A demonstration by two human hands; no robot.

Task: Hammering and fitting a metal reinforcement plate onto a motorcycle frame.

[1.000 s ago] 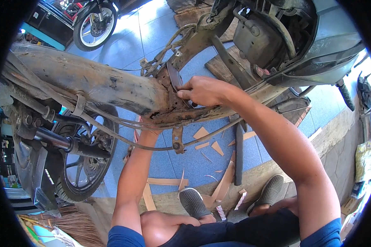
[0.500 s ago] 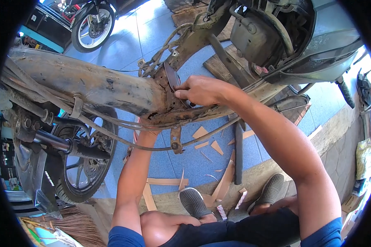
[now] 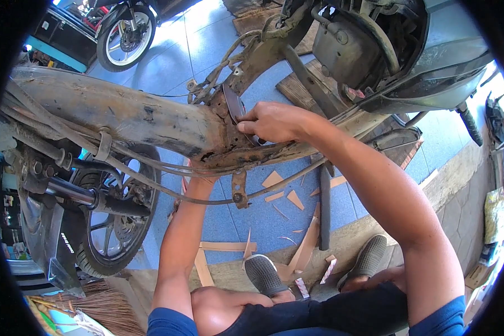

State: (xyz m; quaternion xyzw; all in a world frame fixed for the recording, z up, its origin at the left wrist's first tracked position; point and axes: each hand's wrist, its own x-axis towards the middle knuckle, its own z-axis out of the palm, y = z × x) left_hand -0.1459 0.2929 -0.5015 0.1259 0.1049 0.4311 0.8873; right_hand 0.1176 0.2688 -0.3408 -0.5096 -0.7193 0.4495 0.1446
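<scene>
- Plate [image 3: 233, 101], grey and thin, sits at the rusty joint [image 3: 227, 133] of the bike frame [image 3: 123, 115], on its upper side, just right of where the thick tube ends.
- Right hand [image 3: 273, 122]: my thumb and forefinger are closed together on the plate's near edge; the wrist comes in from the right.
- Left arm [image 3: 185, 229]: reaches up beneath the frame. Its hand is mostly hidden there, so I cannot tell whether its fingers are apart or gripping.
- Step in hand, my judgement: setting the plate against the rusty metal and holding its position.
- Next move, my judgement: calls for a steady pinch and small turns until the edge lies along the joint, clear of the cables [image 3: 168, 168].
- Plate's long axis: steep, crosswise to the tube. Far end points away from me and slightly left; near end runs under my fingertips, so its limit is unseen.
- Below: tan scraps [image 3: 305, 249] lie on the blue tiles [image 3: 224, 227], apart from the plate.
</scene>
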